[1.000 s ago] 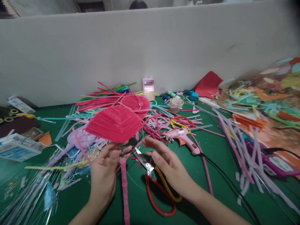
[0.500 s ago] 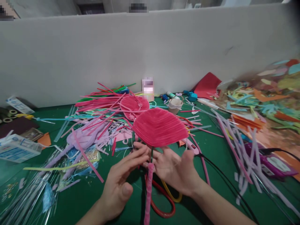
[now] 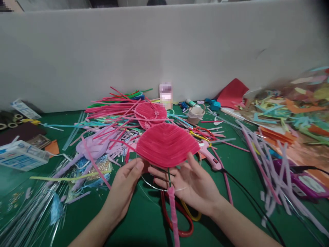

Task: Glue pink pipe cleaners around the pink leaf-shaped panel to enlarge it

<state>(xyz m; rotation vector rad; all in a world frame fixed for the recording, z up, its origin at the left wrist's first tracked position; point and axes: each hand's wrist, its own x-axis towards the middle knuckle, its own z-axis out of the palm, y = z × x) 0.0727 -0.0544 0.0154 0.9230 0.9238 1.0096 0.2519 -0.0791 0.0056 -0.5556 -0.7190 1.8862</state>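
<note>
A fan-shaped piece (image 3: 167, 144) of deep pink fuzzy strips is held up in front of me, its curved lower edge towards me. Below it a thin dark stem runs down into a pink wrapped handle (image 3: 174, 216), which leaves the view at the bottom. My left hand (image 3: 122, 187) pinches at the fan's lower left edge, thumb against fingers. With the thumb at the lower right edge and fingers stretched behind the stem, my right hand (image 3: 196, 187) supports the fan. A thin clear wire curves between both hands under it.
Red-handled scissors (image 3: 185, 235) lie beneath the handle. A pink glue gun (image 3: 211, 157) with a black cord is at right. Pink pipe cleaners (image 3: 110, 111) and a second pink round piece (image 3: 151, 115) lie behind. A purple device (image 3: 299, 183) sits far right, metal wires (image 3: 31, 219) left.
My left hand has moved from beside the stem to the fan's left edge and pinches there. My right thumb has come onto its right edge. The fan has shifted slightly left.
</note>
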